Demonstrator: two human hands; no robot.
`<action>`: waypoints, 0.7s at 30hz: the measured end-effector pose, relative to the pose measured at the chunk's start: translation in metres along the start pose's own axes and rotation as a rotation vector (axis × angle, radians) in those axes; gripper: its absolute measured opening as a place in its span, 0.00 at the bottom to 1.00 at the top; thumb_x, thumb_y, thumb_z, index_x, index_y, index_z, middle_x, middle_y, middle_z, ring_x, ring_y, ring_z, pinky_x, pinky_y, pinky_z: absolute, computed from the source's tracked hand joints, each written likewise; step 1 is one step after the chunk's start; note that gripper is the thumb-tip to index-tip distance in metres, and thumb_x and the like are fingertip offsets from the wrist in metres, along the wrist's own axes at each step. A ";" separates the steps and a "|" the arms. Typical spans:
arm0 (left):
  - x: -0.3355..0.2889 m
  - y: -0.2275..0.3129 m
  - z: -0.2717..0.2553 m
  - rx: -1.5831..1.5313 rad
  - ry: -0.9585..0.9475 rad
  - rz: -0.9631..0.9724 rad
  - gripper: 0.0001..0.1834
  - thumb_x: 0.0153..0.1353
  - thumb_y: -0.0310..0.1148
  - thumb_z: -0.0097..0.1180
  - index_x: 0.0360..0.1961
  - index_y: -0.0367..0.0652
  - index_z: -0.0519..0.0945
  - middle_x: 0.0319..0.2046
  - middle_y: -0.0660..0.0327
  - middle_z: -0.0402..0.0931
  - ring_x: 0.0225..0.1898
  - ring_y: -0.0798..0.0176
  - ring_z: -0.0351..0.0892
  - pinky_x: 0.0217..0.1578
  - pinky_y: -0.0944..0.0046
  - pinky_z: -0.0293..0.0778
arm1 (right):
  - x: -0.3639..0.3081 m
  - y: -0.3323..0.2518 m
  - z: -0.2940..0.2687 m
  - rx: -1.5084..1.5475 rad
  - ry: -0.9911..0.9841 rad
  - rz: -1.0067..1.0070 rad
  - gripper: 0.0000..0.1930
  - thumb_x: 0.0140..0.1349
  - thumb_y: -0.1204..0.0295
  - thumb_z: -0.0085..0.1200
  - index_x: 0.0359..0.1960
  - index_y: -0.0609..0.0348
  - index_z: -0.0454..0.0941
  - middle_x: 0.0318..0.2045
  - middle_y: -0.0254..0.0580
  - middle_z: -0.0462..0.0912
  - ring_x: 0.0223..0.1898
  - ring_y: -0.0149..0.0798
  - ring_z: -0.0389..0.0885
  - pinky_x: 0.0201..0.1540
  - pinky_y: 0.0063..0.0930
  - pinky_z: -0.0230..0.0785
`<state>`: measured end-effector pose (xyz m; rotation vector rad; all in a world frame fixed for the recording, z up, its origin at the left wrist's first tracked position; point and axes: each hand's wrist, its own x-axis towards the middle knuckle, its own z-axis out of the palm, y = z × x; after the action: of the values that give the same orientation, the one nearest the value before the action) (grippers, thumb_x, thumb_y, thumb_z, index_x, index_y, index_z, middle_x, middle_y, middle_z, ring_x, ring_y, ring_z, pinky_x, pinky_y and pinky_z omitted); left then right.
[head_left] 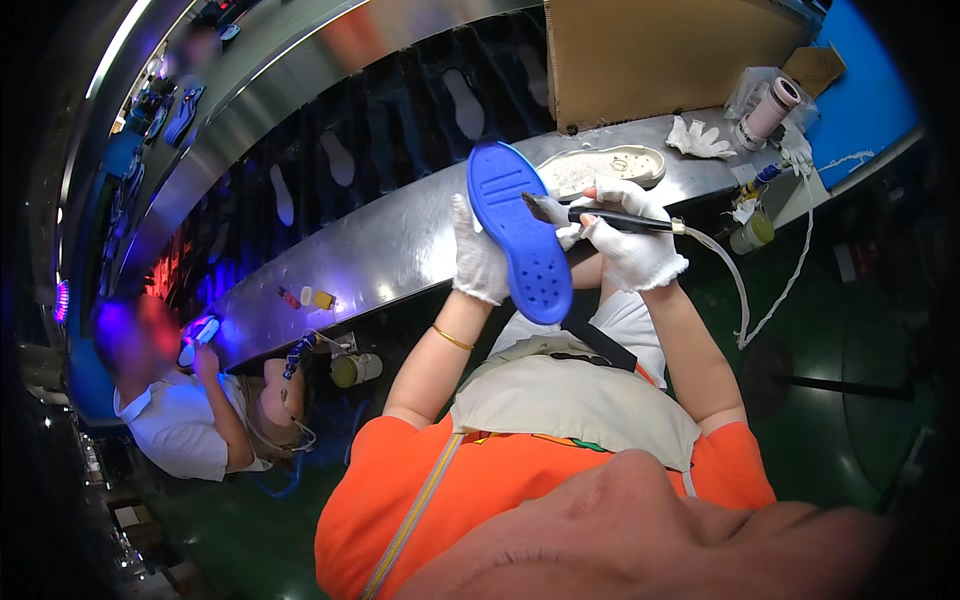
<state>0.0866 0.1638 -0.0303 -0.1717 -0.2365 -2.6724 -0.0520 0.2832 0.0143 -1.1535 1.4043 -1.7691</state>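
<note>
Both hands wear white gloves. Left hand (478, 262) has a full grip on a blue shoe sole (520, 243), holding it upright with the studded tread facing the viewer. Right hand (632, 243) is closed around a dark-handled brush (600, 215) — its bristles touch the sole's upper right edge, and a thin white tube (735, 290) trails from the handle's end. To do this brushing well, it likely pays to keep the sole steady and run the bristles evenly along the rim. Beyond the hands, on the curved steel surface (380, 250), lies a white sole (600, 168); farther right, a spare glove (700, 140) and a pale roll (768, 112). Another person sits at lower left.
</note>
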 end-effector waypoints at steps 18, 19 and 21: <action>0.000 -0.041 -0.013 0.390 0.311 0.161 0.42 0.55 0.70 0.37 0.58 0.48 0.64 0.55 0.57 0.67 0.55 0.57 0.68 0.58 0.56 0.64 | -0.009 -0.003 0.018 0.099 0.045 0.085 0.12 0.54 0.82 0.55 0.40 0.64 0.73 0.33 0.38 0.79 0.34 0.26 0.77 0.39 0.20 0.72; -0.002 -0.039 -0.004 0.433 0.330 0.153 0.41 0.55 0.70 0.37 0.58 0.49 0.64 0.54 0.57 0.68 0.55 0.57 0.68 0.57 0.56 0.64 | -0.009 -0.002 0.014 0.124 0.078 0.113 0.11 0.54 0.81 0.54 0.41 0.64 0.72 0.33 0.37 0.79 0.34 0.26 0.77 0.38 0.19 0.72; -0.001 -0.038 -0.001 0.473 0.362 0.153 0.40 0.55 0.70 0.37 0.56 0.48 0.66 0.52 0.56 0.69 0.53 0.59 0.70 0.55 0.57 0.67 | -0.011 0.005 0.015 -0.068 0.082 -0.046 0.11 0.53 0.82 0.55 0.39 0.63 0.74 0.34 0.40 0.79 0.33 0.27 0.78 0.37 0.20 0.73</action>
<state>0.0707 0.1973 -0.0372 0.4184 -0.6911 -2.3630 -0.0337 0.2849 0.0073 -1.1689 1.5072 -1.8322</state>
